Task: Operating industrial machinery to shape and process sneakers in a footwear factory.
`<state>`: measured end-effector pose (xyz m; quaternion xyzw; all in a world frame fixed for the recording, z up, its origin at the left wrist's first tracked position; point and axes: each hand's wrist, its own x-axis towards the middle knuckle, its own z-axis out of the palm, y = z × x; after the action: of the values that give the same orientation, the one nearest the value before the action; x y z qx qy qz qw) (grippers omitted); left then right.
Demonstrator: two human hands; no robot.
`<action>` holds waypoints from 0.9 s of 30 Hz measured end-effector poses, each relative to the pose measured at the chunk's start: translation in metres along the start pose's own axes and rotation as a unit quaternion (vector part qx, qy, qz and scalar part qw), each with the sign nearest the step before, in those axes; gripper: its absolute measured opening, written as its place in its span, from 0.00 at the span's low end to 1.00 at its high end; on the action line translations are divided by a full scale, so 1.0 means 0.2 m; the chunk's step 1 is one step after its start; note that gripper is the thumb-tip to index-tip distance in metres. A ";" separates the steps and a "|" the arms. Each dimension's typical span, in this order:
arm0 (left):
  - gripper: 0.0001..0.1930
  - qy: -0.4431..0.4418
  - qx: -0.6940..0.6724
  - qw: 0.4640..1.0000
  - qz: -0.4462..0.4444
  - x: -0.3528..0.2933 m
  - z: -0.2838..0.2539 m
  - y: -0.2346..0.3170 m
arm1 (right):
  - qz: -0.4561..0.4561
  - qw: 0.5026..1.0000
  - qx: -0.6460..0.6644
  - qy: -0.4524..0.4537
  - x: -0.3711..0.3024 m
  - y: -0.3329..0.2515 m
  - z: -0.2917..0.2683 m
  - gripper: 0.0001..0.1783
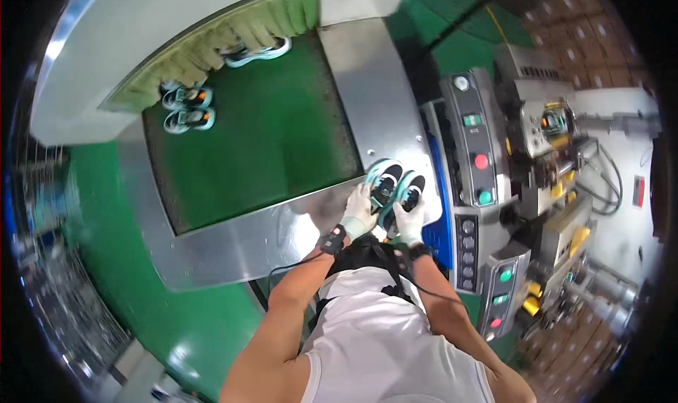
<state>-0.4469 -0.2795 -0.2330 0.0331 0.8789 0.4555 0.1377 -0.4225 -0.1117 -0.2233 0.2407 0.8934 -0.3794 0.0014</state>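
Observation:
Two black, white and mint-green sneakers sit side by side at the near right corner of a metal work surface (226, 255), toes pointing away from me. My left hand (360, 206), in a pale glove, grips the left sneaker (388, 179) near its laces and opening. The right sneaker (412, 188) is in my right hand (409, 219), also gloved, with fingers wrapped about its rear part. My hands and wrists partly hide both heels. Dark straps with small devices are on both wrists.
A green conveyor belt (261, 134) runs beneath a fabric curtain (205, 46); a pair of sneakers (189, 108) and another shoe (261, 52) lie near it. To my right stands a machine with button panels (474, 138), clamps and a sneaker (554, 122) inside. A blue edge (443, 205) lies between.

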 end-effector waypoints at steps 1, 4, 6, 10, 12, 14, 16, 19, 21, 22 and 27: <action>0.41 -0.031 -0.022 0.999 0.009 0.03 -0.01 0.01 | 0.054 0.996 0.037 0.061 0.02 0.06 0.06 0.37; 0.41 -0.088 -0.047 0.995 0.016 0.09 -0.06 0.06 | 0.111 0.991 0.039 0.067 0.07 0.00 -0.03 0.34; 0.38 -0.102 -0.119 0.987 -0.019 0.08 -0.04 -0.11 | 0.171 0.977 0.124 0.038 0.05 -0.02 -0.07 0.35; 0.31 -0.204 -0.109 0.972 -0.051 0.16 -0.13 0.19 | 0.302 0.849 0.421 0.100 -0.19 0.08 -0.37 0.31; 0.31 -0.288 -0.103 0.952 -0.006 0.08 -0.12 0.47 | 0.296 0.796 0.508 0.147 -0.41 0.04 -0.58 0.27; 0.31 -0.363 -0.045 0.927 0.086 0.06 -0.04 0.53 | 0.241 0.746 0.585 0.208 -0.60 0.05 -0.61 0.25; 0.31 -0.438 -0.061 0.888 0.128 -0.18 0.10 0.68 | 0.259 0.708 0.599 0.270 -0.92 0.17 -0.71 0.26; 0.29 -0.543 0.020 0.816 0.195 -0.51 0.29 0.92 | 0.250 0.596 0.653 0.396 -1.39 0.28 -0.88 0.31; 0.26 -0.625 0.022 0.764 0.157 -0.53 0.23 1.15 | 0.230 0.528 0.649 0.497 -1.49 0.19 -0.76 0.32; 0.26 -0.658 0.036 0.732 0.176 -0.83 0.36 1.19 | 0.237 0.528 0.612 0.538 -1.82 0.28 -0.90 0.32; 0.27 -0.775 0.086 0.546 0.306 -1.37 0.63 1.36 | 0.235 0.396 0.436 0.773 -2.53 0.11 -0.91 0.30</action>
<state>-0.1690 -0.0720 -0.0231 0.6520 0.4024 0.1903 0.6138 0.0665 -0.1929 -0.0152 0.5989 0.1330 -0.3538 -0.7060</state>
